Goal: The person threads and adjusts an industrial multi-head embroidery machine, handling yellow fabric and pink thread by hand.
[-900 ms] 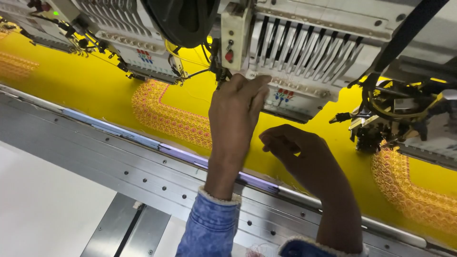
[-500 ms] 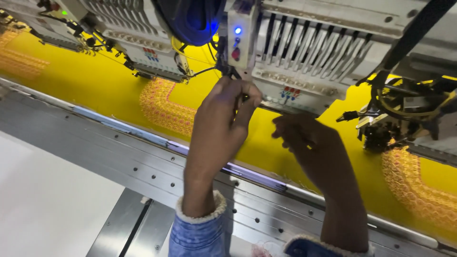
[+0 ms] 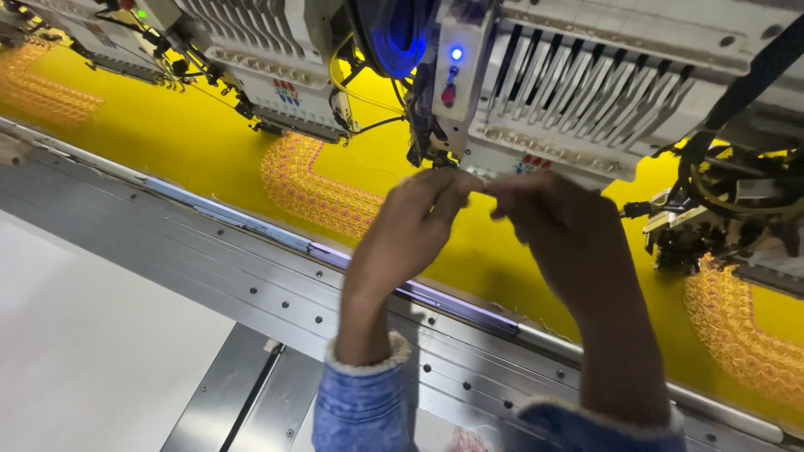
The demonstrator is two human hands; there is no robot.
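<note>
My left hand [image 3: 410,226] and my right hand [image 3: 561,234] are raised together just below a white embroidery head [image 3: 569,92] with a row of needle slots. The fingertips of both hands are pinched and meet at a short, thin, pale thread [image 3: 483,186]. The thread is mostly hidden by the fingers. Both wrists show blue sleeve cuffs with fleecy trim. Under the hands lies yellow fabric [image 3: 193,142], stretched flat, with an orange and pink stitched band [image 3: 310,188] curving to the left of my left hand.
A grey metal rail [image 3: 209,251] with screws runs diagonally along the fabric's near edge. Another embroidery head [image 3: 268,67] hangs at the left. A cluster of cables and metal parts [image 3: 720,209] sits at the right above a second stitched band [image 3: 737,326]. A white surface [image 3: 75,335] lies lower left.
My right hand rose from over the fabric to meet my left hand below the head. The left hand dropped slightly from the needle area. A blue light on the head came on.
</note>
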